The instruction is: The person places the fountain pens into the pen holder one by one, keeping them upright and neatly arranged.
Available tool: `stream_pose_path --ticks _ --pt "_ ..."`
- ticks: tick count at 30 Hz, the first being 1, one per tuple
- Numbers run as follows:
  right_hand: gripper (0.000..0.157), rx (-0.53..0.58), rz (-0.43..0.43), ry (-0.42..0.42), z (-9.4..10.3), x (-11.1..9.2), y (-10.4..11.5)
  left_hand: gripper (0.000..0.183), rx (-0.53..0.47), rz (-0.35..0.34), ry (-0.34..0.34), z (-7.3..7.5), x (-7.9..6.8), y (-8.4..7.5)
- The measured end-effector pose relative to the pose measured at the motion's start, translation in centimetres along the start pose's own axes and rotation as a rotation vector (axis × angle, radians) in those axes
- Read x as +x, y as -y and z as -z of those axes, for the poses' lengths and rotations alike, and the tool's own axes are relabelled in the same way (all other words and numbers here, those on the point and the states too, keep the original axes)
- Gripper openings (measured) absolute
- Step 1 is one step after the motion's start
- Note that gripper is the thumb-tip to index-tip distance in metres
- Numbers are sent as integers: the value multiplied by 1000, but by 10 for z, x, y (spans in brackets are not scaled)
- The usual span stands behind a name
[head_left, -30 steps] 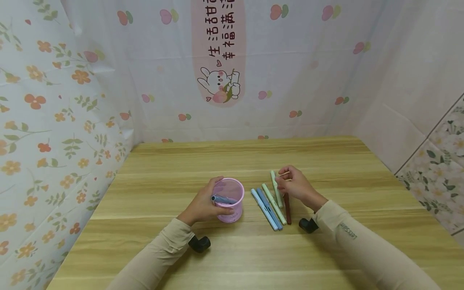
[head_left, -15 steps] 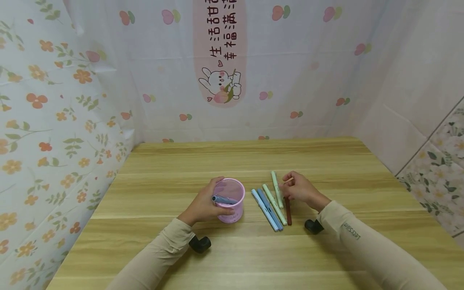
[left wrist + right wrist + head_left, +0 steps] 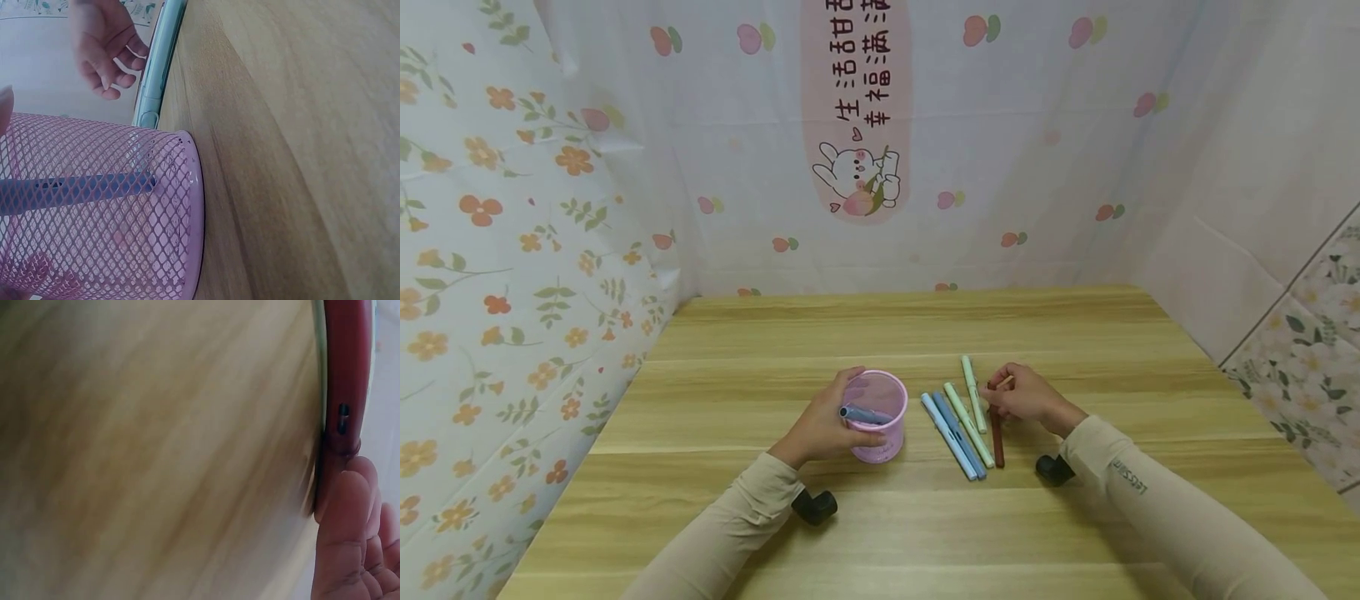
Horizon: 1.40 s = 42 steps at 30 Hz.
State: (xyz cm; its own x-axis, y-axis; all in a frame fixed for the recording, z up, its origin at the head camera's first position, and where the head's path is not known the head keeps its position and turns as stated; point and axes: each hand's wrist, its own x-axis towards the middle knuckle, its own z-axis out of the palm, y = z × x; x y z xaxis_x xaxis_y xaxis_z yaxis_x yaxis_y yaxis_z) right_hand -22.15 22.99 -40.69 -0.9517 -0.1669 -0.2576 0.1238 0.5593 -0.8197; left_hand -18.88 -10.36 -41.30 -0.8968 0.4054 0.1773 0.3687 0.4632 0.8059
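My left hand grips a pink mesh pen holder, its fingers and thumb wrapped round the side. Inside leans a dark blue pen, its end sticking out over the rim; through the mesh in the left wrist view the same pen shows. With thumb and fingertips, my right hand pinches the far end of a dark red pen. That pen runs up the right wrist view, thumb and finger at its lower end.
Between the hands, a light blue pen, a darker blue pen and two pale green pens, one nearer and one farther, lie on the wooden table. Printed cloth hangs behind the table.
My right hand has come down from above the far green pen to the red pen's far end, and its fingertips have closed there. The left hand and pen holder stay put.
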Motion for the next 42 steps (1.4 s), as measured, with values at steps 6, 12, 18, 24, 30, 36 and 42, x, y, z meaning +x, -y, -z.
stream_pose_path --ticks 6,12,18,24,30,36,42 --pt "33 -37 3 7 1 -2 -2 102 -1 8 1 -1 -1 0" --pt "37 -54 -14 39 1 -4 -3 102 12 -6 -1 1 -2 -3" --pt "37 -94 -25 38 1 -4 -4 102 40 -15 -2 0 -2 -1" --pt "41 -115 -58 43 -1 1 -3 103 15 15 0 1 -1 -4" --pt "46 -146 -62 50 -3 2 0 102 11 9 0 2 -2 -5" --pt "48 -223 -67 50 -5 2 5 101 14 12 -6 2 -2 -6" --pt "48 -222 -81 54 -4 2 6 101 14 16 -3 2 -2 -6"
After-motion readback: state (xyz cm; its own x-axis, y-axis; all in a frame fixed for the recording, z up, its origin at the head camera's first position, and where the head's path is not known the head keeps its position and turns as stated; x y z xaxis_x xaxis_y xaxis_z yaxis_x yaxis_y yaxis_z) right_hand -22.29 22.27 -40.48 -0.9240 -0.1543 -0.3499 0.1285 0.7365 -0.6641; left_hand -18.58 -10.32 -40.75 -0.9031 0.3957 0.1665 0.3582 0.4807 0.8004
